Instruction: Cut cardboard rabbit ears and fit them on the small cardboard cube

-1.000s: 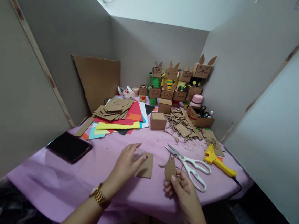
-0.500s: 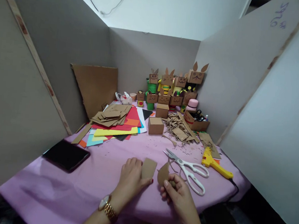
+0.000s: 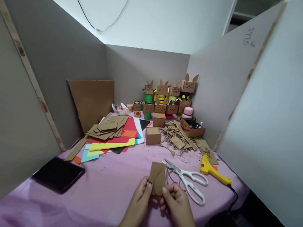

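Observation:
Between my two hands, near the table's front edge, is a rectangular piece of cardboard (image 3: 156, 170). My left hand (image 3: 141, 198) is closed on its left side, thumb on the front. A leaf-shaped cardboard cutout (image 3: 159, 184) lies flat against the rectangle's face. My right hand (image 3: 174, 201) pinches the cutout at its lower right, fingers curled beneath. Just right of the cardboard, white-handled scissors (image 3: 185, 177) lie with blades apart, next to thin curled cardboard offcuts (image 3: 171, 176).
A yellow glue gun (image 3: 215, 171) lies at right, a black tablet (image 3: 59, 174) at left. Behind are coloured paper sheets (image 3: 112, 145), stacked cardboard pieces (image 3: 107, 127), a small cardboard box (image 3: 153, 136), cardboard scraps (image 3: 177, 136) and several box-headed animal figures (image 3: 162, 90). Grey partitions (image 3: 145, 64) surround the table.
My left hand has lifted the cardboard rectangle off the table and moved right. My right hand has brought the leaf-shaped cutout onto its face. The view has shifted slightly.

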`<state>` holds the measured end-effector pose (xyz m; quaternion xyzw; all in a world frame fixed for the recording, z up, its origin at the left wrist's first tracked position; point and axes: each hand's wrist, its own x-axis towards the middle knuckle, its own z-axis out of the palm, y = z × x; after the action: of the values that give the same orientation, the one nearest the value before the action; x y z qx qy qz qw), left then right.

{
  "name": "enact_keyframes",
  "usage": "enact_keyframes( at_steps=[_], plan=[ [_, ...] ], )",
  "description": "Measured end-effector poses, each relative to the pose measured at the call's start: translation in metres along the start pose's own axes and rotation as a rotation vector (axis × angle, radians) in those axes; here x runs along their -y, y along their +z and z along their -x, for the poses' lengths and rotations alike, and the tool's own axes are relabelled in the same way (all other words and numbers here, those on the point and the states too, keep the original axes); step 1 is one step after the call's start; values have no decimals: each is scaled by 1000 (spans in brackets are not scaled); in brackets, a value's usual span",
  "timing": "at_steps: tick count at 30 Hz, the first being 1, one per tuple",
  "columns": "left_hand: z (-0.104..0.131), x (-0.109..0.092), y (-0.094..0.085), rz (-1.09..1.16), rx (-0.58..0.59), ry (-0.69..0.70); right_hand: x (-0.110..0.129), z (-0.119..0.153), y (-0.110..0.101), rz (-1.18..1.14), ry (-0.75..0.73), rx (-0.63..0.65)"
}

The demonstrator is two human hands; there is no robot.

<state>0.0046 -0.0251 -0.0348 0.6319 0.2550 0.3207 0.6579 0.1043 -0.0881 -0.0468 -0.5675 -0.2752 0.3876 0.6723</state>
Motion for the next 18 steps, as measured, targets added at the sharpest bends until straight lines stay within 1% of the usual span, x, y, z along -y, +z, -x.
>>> enact_keyframes(
  at_steps=[2,7,10,12,14,16,18],
  plan=[
    [1,1,0,73,4,0,-2,-1,2,28,-21,-15],
    [1,6,-4,83,34,55,-4,0,6,98,-77,-51],
    [2,5,-5,95,37,51,-6,2,7,109,-113,-54],
    [1,5,-6,114,51,32,-6,2,6,96,-142,-29],
    [0,6,-7,135,68,18,-5,2,5,97,-170,25],
    [-2,6,-9,140,82,6,-2,-1,3,136,-197,76],
    [-5,5,-13,113,106,15,1,-5,0,210,-243,74]
  ],
)
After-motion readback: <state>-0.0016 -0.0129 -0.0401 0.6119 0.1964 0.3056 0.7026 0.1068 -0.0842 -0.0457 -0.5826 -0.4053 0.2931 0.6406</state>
